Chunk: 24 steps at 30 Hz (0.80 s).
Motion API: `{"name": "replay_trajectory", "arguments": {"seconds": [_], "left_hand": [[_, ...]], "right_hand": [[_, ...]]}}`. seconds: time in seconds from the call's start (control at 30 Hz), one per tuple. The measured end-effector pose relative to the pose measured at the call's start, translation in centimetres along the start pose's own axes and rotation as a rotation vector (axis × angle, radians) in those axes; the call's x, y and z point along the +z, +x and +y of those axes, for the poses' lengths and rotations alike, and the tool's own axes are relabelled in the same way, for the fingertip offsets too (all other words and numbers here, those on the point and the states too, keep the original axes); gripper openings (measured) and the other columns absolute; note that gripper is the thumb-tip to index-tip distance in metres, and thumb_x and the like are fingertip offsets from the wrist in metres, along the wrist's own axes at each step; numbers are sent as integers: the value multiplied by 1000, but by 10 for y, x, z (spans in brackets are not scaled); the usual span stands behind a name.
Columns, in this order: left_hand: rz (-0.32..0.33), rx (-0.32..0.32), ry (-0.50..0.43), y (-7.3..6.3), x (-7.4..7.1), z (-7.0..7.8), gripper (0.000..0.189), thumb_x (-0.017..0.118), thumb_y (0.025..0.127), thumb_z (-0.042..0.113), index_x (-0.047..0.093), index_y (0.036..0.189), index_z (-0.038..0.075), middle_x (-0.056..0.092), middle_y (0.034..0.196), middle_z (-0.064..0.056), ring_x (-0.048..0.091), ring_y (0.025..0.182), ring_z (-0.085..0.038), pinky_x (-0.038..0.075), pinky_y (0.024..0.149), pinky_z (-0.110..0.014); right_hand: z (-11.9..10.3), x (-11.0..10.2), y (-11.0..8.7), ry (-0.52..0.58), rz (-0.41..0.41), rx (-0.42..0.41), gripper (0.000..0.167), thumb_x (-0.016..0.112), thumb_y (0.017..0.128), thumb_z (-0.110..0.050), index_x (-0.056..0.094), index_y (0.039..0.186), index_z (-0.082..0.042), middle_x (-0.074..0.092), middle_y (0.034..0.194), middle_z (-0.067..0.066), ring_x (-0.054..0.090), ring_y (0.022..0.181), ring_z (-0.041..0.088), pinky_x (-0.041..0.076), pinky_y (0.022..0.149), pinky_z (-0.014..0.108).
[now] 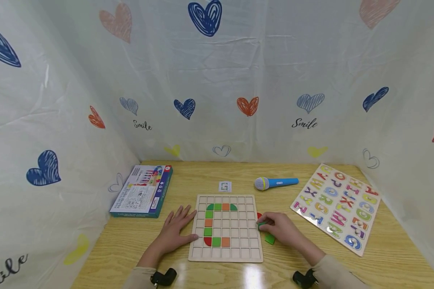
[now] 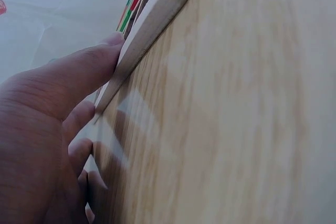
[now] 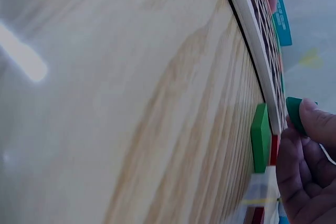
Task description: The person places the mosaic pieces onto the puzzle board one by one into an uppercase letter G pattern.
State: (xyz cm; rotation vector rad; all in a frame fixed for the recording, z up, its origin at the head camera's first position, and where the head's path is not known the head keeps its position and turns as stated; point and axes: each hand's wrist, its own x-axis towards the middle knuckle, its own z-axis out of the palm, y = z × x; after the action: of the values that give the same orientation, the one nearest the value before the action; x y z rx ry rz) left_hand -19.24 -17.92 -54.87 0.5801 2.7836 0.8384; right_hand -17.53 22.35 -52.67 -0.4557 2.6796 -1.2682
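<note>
A wooden grid board [image 1: 239,253] lies in the middle of the table, with green, orange and red tiles set in a C-like outline. My left hand [image 1: 175,230] is spread flat on the table, its thumb touching the board's left edge, as the left wrist view also shows. At the board's right edge my right hand [image 1: 280,228] pinches a dark green tile [image 3: 295,114] between thumb and fingers. Beneath that hand a light green square tile [image 1: 269,239] lies on the table, and a red tile [image 1: 259,215] sits by the board's edge, partly hidden by the fingers.
Beyond the board is a small patterned card [image 1: 225,186]. A blue toy microphone [image 1: 283,182] lies behind and to the right. An alphabet puzzle board [image 1: 338,206] fills the right side, and a boxed game [image 1: 142,192] lies at the left. Heart-printed curtains surround the table.
</note>
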Motion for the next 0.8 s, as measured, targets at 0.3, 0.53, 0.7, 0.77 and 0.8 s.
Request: {"name": "replay_trajectory", "arguments": {"seconds": [0.3, 0.53, 0.7, 0.77, 0.8], "left_hand": [[-5, 5, 3, 0, 0, 0, 83, 68, 91, 59, 38, 159, 22, 19, 169, -6, 6, 157, -33, -5, 124, -54], [-4, 3, 2, 0, 0, 1, 83, 68, 91, 59, 39, 159, 22, 19, 169, -6, 6, 157, -33, -4, 124, -54], [0, 1, 4, 1, 0, 1, 83, 68, 91, 58, 39, 159, 22, 20, 169, -6, 7, 156, -33, -4, 124, -55], [0, 2, 3, 0, 0, 1, 83, 68, 91, 59, 39, 159, 22, 20, 169, -6, 7, 156, -33, -4, 124, -55], [-1, 3, 4, 0, 0, 1, 83, 68, 91, 59, 39, 159, 22, 20, 169, -6, 7, 156, -33, -4, 124, -55]], "right_hand": [[-10, 16, 5, 17, -57, -151, 5, 73, 95, -21, 74, 100, -19, 58, 87, -9, 53, 79, 5, 48, 69, 23], [-22, 27, 9, -3, -148, -112, 10, 68, 99, -23, 73, 107, -23, 60, 85, -11, 54, 77, 6, 47, 67, 23], [-26, 32, 11, 3, -180, -128, 11, 69, 98, -22, 73, 108, -22, 62, 84, -13, 56, 75, 5, 49, 66, 22], [-27, 34, 11, 10, -192, -137, 11, 70, 98, -22, 73, 108, -22, 63, 84, -13, 57, 75, 4, 50, 67, 22], [-28, 34, 12, 12, -198, -142, 11, 71, 97, -22, 73, 108, -23, 63, 84, -13, 57, 76, 4, 50, 68, 22]]}}
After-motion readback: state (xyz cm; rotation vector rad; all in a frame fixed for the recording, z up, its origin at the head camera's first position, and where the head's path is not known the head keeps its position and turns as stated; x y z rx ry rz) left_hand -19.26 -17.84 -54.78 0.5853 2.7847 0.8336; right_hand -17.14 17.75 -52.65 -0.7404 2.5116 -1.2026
